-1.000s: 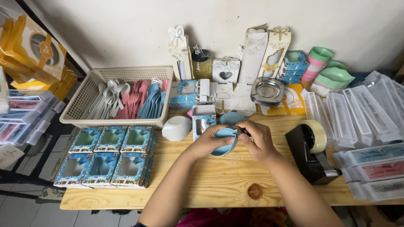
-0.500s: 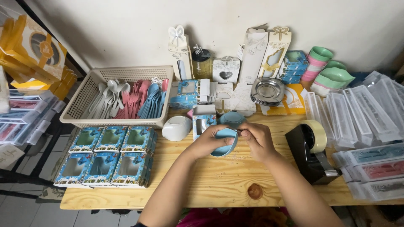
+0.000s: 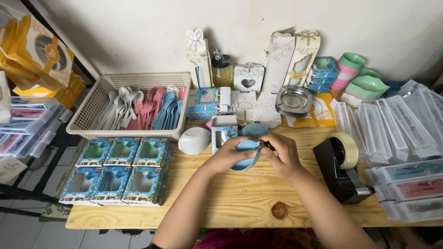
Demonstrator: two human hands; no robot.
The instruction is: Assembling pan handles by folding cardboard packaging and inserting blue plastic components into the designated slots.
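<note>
Centrally, left hand (image 3: 229, 154) and right hand (image 3: 282, 154), fingers clasped on a blue bowl (image 3: 245, 156) above the wooden table (image 3: 240, 203).

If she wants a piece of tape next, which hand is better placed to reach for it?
Probably the right hand: the tape dispenser stands on its side of the table, while the left hand cradles the blue bowl.

Small blue bowl (image 3: 247, 154); tilted on edge; above wooden table (image 3: 230, 198)
</note>
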